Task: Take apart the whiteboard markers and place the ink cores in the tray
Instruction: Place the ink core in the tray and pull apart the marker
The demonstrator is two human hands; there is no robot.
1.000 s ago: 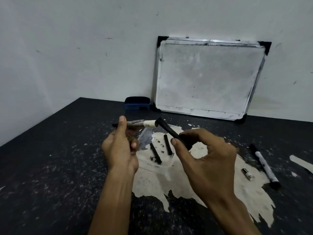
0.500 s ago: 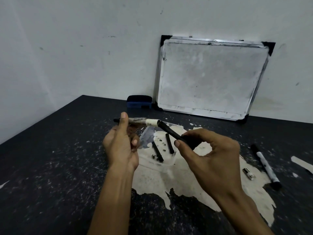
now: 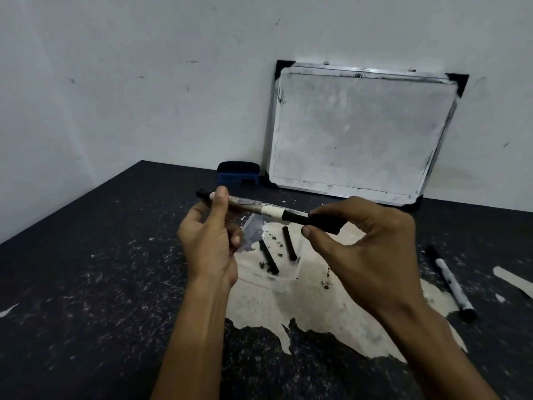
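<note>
My left hand [image 3: 210,243] holds a worn white marker barrel [image 3: 251,207] level above the table, thumb on top near its black tip end. My right hand [image 3: 366,249] pinches a black ink core [image 3: 311,220] whose end meets the barrel's open end, nearly in line with it. Below them sits a clear plastic tray [image 3: 285,280] holding two black ink cores [image 3: 268,256] [image 3: 289,247] and dark crumbs. Another whole marker [image 3: 450,281] lies on the table to the right.
The black table [image 3: 86,284] has a large peeled pale patch under the tray. A small whiteboard [image 3: 360,134] leans on the wall at the back, with a blue eraser [image 3: 238,173] beside it. A pale strip [image 3: 510,280] lies at the right edge.
The black core in my right hand has swung from a steep angle to nearly in line with the barrel, its end at the barrel's opening. Both hands rose slightly.
</note>
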